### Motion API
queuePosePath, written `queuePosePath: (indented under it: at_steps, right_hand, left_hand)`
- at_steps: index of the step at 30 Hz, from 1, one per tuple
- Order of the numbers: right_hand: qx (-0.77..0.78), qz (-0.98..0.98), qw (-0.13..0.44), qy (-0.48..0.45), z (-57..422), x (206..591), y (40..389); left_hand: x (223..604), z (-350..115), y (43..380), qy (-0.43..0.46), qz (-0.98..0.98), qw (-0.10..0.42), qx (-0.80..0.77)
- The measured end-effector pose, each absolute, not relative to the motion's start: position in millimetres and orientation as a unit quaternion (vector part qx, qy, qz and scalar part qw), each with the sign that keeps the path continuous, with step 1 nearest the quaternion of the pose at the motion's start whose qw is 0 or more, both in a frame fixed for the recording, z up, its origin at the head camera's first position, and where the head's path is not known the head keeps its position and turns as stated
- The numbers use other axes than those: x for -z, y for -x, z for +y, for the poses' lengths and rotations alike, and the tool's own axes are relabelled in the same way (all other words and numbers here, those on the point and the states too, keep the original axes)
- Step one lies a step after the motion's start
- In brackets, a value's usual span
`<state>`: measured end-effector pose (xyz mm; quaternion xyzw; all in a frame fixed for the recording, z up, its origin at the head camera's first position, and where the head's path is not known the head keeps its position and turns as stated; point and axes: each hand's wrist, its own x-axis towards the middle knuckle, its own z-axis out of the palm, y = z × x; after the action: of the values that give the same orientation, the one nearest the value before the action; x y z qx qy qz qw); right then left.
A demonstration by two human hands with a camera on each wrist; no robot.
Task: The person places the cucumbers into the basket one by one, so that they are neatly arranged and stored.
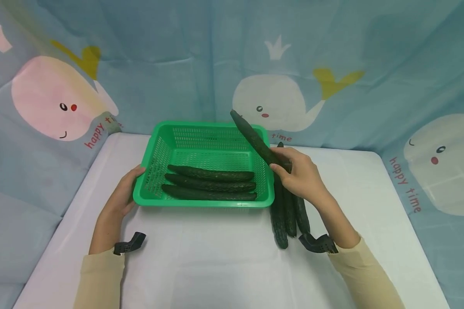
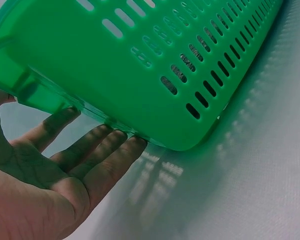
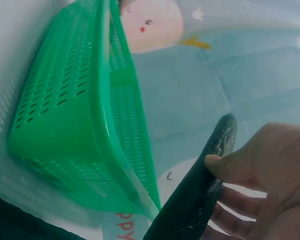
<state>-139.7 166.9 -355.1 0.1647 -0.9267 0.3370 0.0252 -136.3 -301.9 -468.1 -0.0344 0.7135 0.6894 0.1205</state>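
Observation:
My right hand [image 1: 303, 174] grips a long dark green cucumber [image 1: 251, 135] near one end, thumb and fingers around it. The cucumber slants up and left over the right rim of a green plastic basket [image 1: 201, 204]. In the right wrist view the thumb presses on this cucumber [image 3: 190, 200], close to its tip. My left hand [image 1: 121, 191] is at the basket's left end. Its nearly straight fingertips [image 2: 110, 127] touch the side under the rim in the left wrist view. Inside the basket, three cucumbers [image 1: 210, 184] lie side by side along the front.
Three more cucumbers [image 1: 279, 219] lie lengthwise on the white table [image 1: 216, 257] just right of the basket, partly hidden beneath my right hand. A blue curtain [image 1: 162, 86] with printed whales hangs behind the table and along its sides.

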Motion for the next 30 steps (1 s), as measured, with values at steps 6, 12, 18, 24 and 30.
queuePosePath:
  at_steps: [6,12,18,24,30]
  right_hand:
    - [-0.291,-0.939,0.027,-0.184,155.4,350.7,144.2]
    - [-0.253,-0.943,0.035,-0.212,140.2,346.3,151.0]
    - [-0.233,-0.937,0.049,-0.255,120.9,340.5,160.2]
    - [-0.211,-0.933,0.037,-0.289,103.1,338.7,167.8]
    - [-0.185,-0.933,0.023,-0.308,90.9,340.0,175.3]
  left_hand:
    - [469.3,-302.0,138.7,0.024,0.709,0.119,-0.695]
    - [472.4,-303.9,137.6,0.025,0.709,0.122,-0.694]
    - [469.9,-307.8,136.5,0.013,0.707,0.114,-0.698]
    - [469.3,-308.5,135.5,0.009,0.708,0.115,-0.697]
    - [470.5,-304.1,136.1,0.011,0.705,0.114,-0.7]
